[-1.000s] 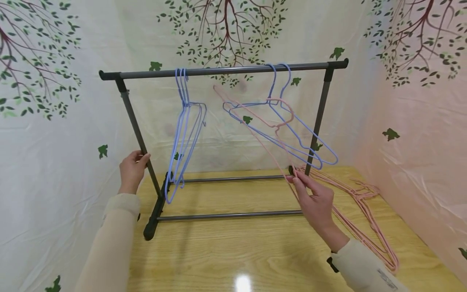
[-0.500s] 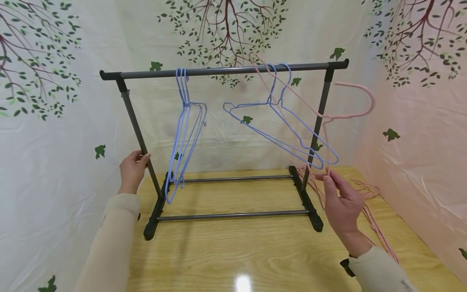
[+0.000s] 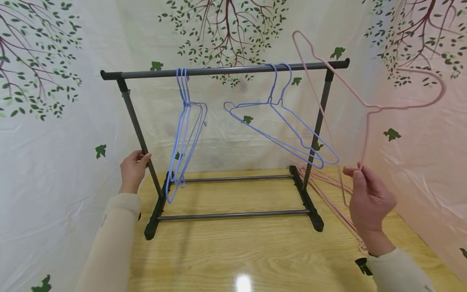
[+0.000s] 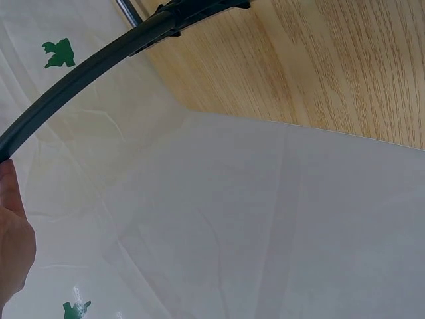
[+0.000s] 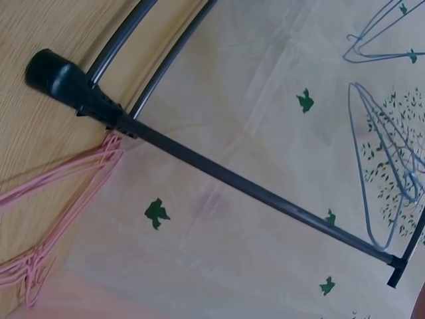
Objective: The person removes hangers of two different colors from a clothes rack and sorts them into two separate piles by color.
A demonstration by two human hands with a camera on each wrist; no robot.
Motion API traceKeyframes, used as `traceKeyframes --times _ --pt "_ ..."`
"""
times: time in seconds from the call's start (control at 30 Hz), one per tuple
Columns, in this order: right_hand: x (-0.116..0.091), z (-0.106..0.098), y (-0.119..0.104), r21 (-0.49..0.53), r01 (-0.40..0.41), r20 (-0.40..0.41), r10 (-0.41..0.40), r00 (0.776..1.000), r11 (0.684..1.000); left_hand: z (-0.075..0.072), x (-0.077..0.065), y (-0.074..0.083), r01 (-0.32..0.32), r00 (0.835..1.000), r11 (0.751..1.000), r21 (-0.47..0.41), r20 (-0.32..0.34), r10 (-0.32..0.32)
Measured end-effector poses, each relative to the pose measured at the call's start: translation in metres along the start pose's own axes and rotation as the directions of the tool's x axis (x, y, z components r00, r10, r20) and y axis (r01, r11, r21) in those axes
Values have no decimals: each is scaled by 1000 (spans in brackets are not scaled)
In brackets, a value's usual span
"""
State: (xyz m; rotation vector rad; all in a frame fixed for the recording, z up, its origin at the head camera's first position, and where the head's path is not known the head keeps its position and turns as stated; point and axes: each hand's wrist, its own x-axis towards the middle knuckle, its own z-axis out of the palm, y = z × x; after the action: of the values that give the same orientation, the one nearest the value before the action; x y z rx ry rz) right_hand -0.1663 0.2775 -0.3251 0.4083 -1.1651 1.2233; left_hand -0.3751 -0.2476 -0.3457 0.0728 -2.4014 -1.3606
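My right hand pinches a pink wire clothes hanger by one arm, to the right of the rack. That hanger is tilted, with its hook pointing right and its other end up above the rail. With thumb and fingers, my left hand holds the left post of a dark clothes rack. Several blue hangers hang bunched on the left of the rail. Two more blue hangers hang towards the right. In the right wrist view only a sliver of my right hand shows.
On the wooden table, a pile of pink hangers lies by the rack's right foot, partly behind my right hand. A patterned sheet covers the walls behind and beside the rack.
My right hand has moved right with the pink hanger, taking it from in front of the blue hangers to beyond the rack's right post. The left hand stays on the left post.
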Motion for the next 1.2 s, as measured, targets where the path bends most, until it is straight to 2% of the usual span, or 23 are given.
traceKeyframes --times 0.23,0.5,0.73,0.93,1.03,1.13,1.2 --pt "10 -10 4 -54 -20 -62 16 998 998 0 2 0 4 1000 1000 -14 5 -4" --pt "18 -21 13 -75 -43 -129 33 991 996 1 3 -4 -25 1000 1000 8 -4 25" --pt "24 -35 21 -218 -92 -175 53 983 972 1 3 -4 -32 999 999 6 0 32" --pt "26 -48 26 -281 -146 -200 91 975 949 0 2 -3 -20 1000 1000 1 6 20" --pt "25 -57 31 -309 -187 -201 128 971 933 0 2 -3 -17 1000 1000 3 6 17" --pt "20 -72 41 -399 -260 -184 201 962 879 0 2 -3 -15 1000 1000 10 6 15" --pt "14 -84 48 -466 -303 -155 260 953 831 0 2 -4 -15 1000 1000 15 7 15"
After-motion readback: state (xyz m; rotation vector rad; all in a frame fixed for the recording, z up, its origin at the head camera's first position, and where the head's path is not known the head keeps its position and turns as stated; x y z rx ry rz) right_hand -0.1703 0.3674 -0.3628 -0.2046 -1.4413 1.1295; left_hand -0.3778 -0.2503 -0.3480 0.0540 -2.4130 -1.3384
